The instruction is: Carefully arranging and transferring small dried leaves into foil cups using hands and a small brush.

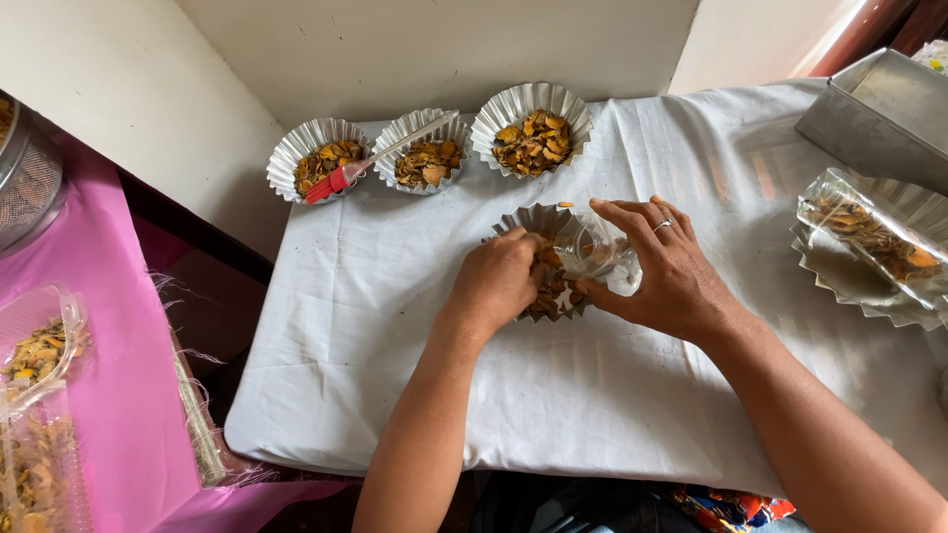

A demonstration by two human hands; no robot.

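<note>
The left hand (499, 279) is curled, fingertips pinched down into a fluted metal cup (538, 222) at the middle of the white cloth (395, 326), pressing or gathering the dried orange-brown chips (550, 294) that lie in it; whether it actually grips a piece is hidden by the knuckles. The right hand (664, 268), a ring on one finger, is wrapped around a small clear plastic tub (590, 247), thumb below and fingers spread over its far side, tilting it so its mouth sits over the cup just beside the left fingertips. The tub looks thin-walled and light, likely to dent under a hard squeeze and a little slick, so a broad hold around its middle suits it. The cup looks like thin stiff foil or tin, easy to bend at the pleated rim and best steadied by its base; the chips seem brittle, featherlight and apt to spill. Beyond the fingertips of both hands, three more fluted cups (531, 104) of the same chips stand in a row, with a red-handled silicone brush (344, 176) lying across the two on the left. Out past the right hand's knuckles a clear unlabelled bag of chips (869, 232) rests on stacked fluted trays (839, 271), with a grey metal tin (889, 109) behind. Far out beyond the left wrist, clear containers (39, 345) of chips sit on pink plastic sheeting (128, 395). No labels or signs show.
</note>
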